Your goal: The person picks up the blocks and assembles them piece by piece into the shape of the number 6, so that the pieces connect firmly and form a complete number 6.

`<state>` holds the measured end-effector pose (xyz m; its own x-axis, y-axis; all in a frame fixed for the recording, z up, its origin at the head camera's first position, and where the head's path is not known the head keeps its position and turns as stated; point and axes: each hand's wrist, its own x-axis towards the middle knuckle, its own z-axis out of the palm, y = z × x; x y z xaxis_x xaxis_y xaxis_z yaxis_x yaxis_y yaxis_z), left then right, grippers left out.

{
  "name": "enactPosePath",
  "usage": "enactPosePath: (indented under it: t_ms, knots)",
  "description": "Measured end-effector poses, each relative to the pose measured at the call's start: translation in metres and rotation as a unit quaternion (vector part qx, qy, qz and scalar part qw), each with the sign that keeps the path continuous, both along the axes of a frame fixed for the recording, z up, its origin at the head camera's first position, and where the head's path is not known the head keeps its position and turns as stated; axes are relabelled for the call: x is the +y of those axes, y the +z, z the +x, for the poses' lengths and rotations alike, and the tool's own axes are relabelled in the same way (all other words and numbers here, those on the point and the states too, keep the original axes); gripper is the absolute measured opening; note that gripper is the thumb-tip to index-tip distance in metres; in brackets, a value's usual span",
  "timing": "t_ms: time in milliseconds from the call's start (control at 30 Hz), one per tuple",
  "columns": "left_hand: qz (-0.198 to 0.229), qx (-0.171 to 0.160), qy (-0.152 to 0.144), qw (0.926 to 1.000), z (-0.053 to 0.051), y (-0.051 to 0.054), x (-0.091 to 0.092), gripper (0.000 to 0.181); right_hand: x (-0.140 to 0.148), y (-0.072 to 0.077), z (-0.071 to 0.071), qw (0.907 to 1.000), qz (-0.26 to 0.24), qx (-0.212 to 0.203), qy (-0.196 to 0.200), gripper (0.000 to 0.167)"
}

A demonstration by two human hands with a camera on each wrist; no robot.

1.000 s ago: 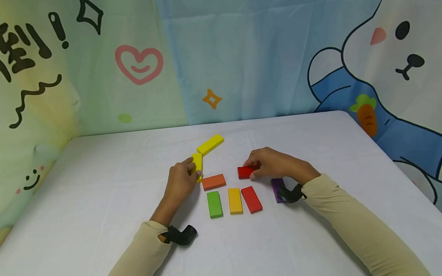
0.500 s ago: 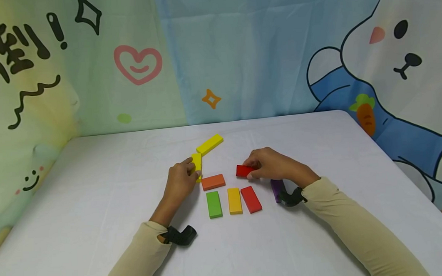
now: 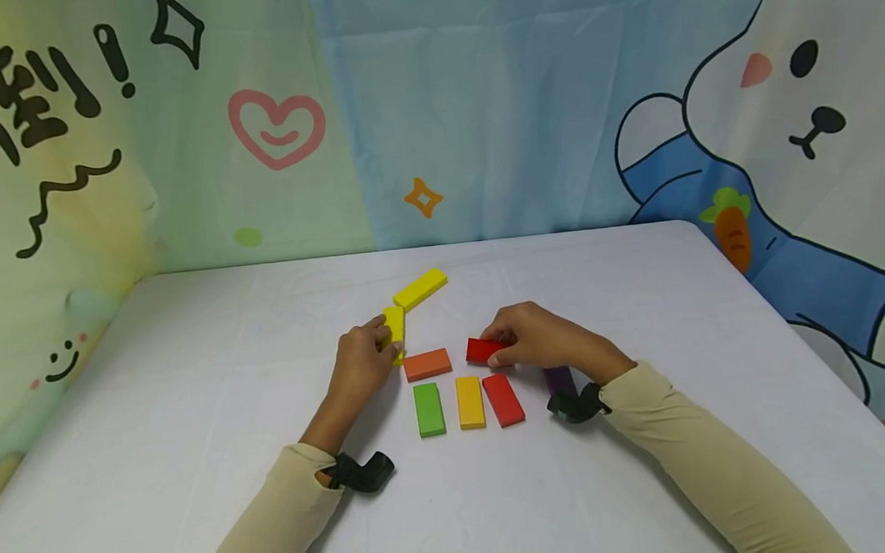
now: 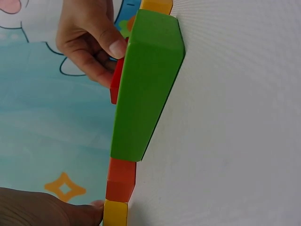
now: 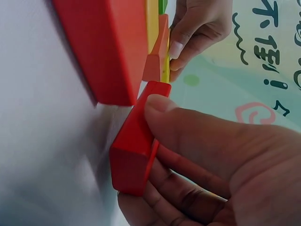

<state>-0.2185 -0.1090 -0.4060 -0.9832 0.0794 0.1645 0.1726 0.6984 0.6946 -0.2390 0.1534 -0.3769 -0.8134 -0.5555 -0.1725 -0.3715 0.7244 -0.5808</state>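
Note:
My right hand [image 3: 539,334] pinches a red block [image 3: 479,350] between thumb and fingers; the right wrist view shows that red block [image 5: 134,139] with the thumb on its near face. My left hand [image 3: 363,360] has thumb and fingers on a yellow block [image 3: 396,322], partly hidden by them. An orange block [image 3: 428,365] lies at the near end of that yellow block. Between the orange block and the held red one there is a small gap. In the left wrist view a green block [image 4: 148,84] stands before the right hand [image 4: 89,40].
Another yellow block [image 3: 421,289] lies slanted behind. Nearer me lie a green block [image 3: 429,410], an amber block [image 3: 470,403] and a second red block [image 3: 504,399]. A purple block [image 3: 560,380] is partly covered by the right wrist camera [image 3: 578,404]. All are on the white table [image 3: 231,404].
My right hand has moved slightly left and toward me with the red block, bringing it closer to the orange one. My left hand has stayed at the yellow block.

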Motion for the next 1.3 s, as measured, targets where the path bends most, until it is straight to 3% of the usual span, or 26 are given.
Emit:
enactPosePath:
  t_ms: [600,1300]
  knots:
    - [0.002,0.000,0.002,1.0000,0.001,0.001,0.000,0.020,-0.010,0.001,-0.003,0.9988,0.015,0.004,0.046,0.034]
    - [0.001,-0.004,0.000,1.0000,-0.001,0.000,0.001,0.023,-0.022,0.004,-0.003,0.9983,0.037,-0.001,0.045,0.035]
